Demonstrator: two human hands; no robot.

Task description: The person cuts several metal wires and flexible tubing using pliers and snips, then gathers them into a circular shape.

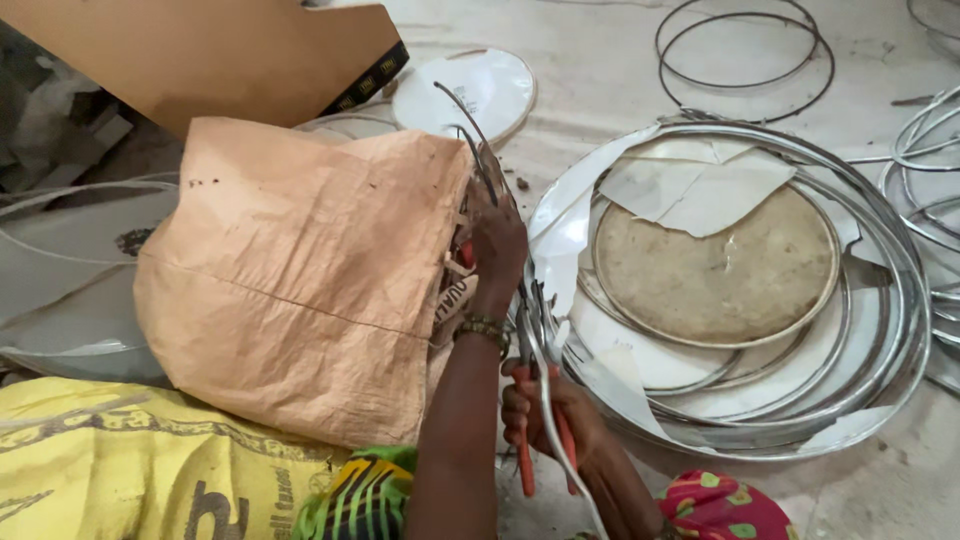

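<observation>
My left hand, with a beaded bracelet on its wrist, is at the mouth of a tan woven sack and grips several thin curved metal strips that stick up out of the opening. My right hand is lower and closer to me. It is closed around red-handled snips, whose blades point up toward the left hand. A thin metal strip runs down past the right hand.
To the right lies a pile of metal rings and cut white sheet around a brownish round disc. Dark wire hoops lie at top right, a white disc and cardboard at the top, and a yellow sack at bottom left.
</observation>
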